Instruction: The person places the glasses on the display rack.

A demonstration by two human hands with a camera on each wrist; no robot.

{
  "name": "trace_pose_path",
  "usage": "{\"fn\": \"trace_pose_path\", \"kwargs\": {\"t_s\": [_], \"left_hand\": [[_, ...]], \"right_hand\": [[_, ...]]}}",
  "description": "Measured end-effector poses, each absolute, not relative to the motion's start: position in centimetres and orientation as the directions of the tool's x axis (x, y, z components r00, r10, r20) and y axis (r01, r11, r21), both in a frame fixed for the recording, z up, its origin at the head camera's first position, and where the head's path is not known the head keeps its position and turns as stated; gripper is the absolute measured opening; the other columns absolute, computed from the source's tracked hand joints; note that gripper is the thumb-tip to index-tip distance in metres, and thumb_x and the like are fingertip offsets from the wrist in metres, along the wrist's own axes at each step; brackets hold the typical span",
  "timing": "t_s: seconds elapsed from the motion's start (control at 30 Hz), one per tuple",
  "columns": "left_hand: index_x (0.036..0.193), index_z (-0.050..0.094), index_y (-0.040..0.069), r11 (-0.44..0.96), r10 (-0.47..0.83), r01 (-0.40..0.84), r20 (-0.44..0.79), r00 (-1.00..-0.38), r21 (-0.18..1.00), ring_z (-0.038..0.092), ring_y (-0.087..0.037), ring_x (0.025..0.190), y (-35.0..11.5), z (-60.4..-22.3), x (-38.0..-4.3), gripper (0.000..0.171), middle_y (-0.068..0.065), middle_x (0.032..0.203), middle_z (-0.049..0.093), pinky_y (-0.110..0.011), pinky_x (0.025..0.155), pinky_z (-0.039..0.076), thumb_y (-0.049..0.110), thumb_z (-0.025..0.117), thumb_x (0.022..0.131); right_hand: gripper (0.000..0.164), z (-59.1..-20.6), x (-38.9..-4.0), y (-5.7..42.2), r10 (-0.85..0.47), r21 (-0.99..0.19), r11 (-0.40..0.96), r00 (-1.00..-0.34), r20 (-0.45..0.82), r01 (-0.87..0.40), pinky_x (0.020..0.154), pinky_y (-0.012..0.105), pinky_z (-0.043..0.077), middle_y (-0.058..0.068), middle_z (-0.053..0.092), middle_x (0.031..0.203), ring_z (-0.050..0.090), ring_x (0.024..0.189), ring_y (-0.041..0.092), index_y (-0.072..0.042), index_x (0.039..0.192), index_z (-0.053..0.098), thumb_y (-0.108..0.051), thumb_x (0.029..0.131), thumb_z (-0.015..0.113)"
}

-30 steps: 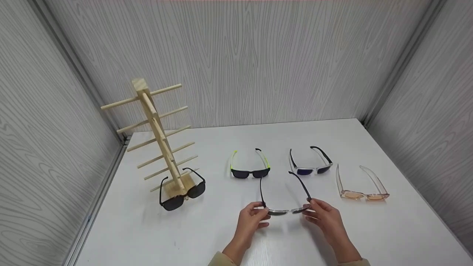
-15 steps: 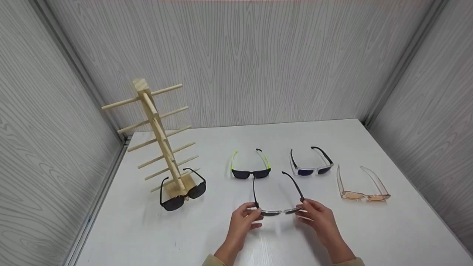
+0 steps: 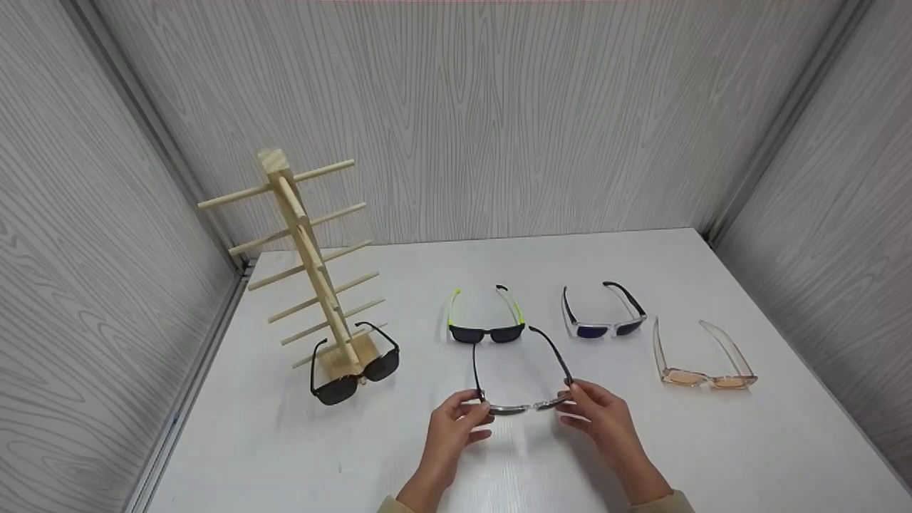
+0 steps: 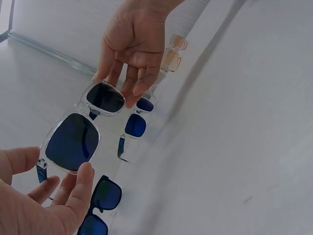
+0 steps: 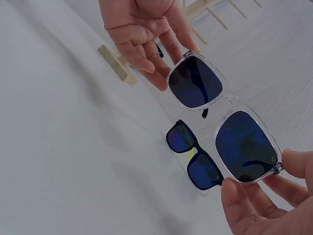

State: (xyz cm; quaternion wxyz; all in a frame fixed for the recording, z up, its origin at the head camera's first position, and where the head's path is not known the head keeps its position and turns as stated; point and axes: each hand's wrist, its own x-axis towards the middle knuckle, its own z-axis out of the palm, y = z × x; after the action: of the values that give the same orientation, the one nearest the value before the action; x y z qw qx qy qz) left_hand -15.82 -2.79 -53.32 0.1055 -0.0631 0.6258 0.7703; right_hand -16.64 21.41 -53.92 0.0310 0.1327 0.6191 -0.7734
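Observation:
Between my two hands is a pair of sunglasses [image 3: 509,410] with a clear frame, dark lenses and black temples spread away from me. My left hand [image 3: 450,432] pinches the frame's left corner by the hinge. At the opposite corner, thumb and fingers of my right hand [image 3: 600,420] grip it the same way. Both wrist views show the dark lenses [image 4: 73,142] facing the cameras, with fingertips at the outer rims. The sunglasses are held above the white table [image 3: 527,477], and their temple tips overlap the black-and-yellow sunglasses [image 3: 488,333] behind in the head view.
A wooden display rack [image 3: 306,249] with several pegs stands at the left, black sunglasses [image 3: 356,377] at its base. Clear-framed sunglasses with blue lenses [image 3: 605,330] lie right of centre. Peach-tinted glasses [image 3: 709,380] lie farther right. Grey wood-grain panels [image 3: 463,121] enclose the table.
Both hands have moved steadily to the left together, carrying the clear-framed sunglasses with them. The rack and other glasses stay in place on the table.

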Motion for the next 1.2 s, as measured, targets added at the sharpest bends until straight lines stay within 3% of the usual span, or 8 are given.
{"fn": "trace_pose_path", "kwargs": {"t_s": [0.33,0.67,0.93,1.2], "left_hand": [[0.12,0.054,-0.002,-0.162,0.054,-0.246,-0.24,-0.969,0.956,0.065,-0.024,0.088,-4.0,-52.7,-15.2,0.042,-0.009,0.096,0.064,-0.036,0.073,0.055,0.017,0.068,0.085],[0.118,0.055,-0.005,-0.161,0.042,-0.233,-0.229,-0.973,0.959,0.064,-0.028,0.091,-5.4,-49.6,-14.2,0.036,-0.011,0.095,0.064,-0.04,0.076,0.054,0.01,0.065,0.087],[0.12,0.055,0.0,-0.146,-0.007,-0.231,-0.235,-0.972,0.962,0.064,-0.023,0.089,-6.2,-51.0,-14.5,0.041,-0.008,0.097,0.063,-0.037,0.074,0.055,0.017,0.068,0.086],[0.119,0.055,0.0,-0.137,-0.028,-0.216,-0.222,-0.975,0.967,0.065,-0.023,0.089,-7.2,-50.5,-14.3,0.044,-0.009,0.096,0.064,-0.035,0.073,0.055,0.021,0.071,0.084]], "right_hand": [[0.036,-53.8,-16.7,20.1,0.069,-0.952,-0.226,-0.972,-0.227,0.206,0.077,0.042,0.054,0.022,0.063,0.103,0.064,0.091,0.028,0.006,0.117,0.057,-0.018,0.09,0.062],[0.045,-53.0,-17.3,19.0,0.024,-0.964,-0.184,-0.98,-0.199,0.191,0.079,0.04,0.053,0.017,0.064,0.102,0.064,0.093,0.029,0.007,0.12,0.054,-0.024,0.089,0.064],[0.047,-52.5,-17.6,18.0,-0.023,-0.967,-0.169,-0.982,-0.187,0.188,0.078,0.038,0.054,0.016,0.064,0.103,0.064,0.093,0.029,0.006,0.122,0.054,-0.026,0.089,0.064],[0.039,-51.8,-18.1,17.1,-0.065,-0.97,-0.187,-0.988,-0.143,0.153,0.079,0.039,0.053,0.016,0.063,0.101,0.064,0.092,0.029,0.005,0.117,0.057,-0.023,0.09,0.063]]}}
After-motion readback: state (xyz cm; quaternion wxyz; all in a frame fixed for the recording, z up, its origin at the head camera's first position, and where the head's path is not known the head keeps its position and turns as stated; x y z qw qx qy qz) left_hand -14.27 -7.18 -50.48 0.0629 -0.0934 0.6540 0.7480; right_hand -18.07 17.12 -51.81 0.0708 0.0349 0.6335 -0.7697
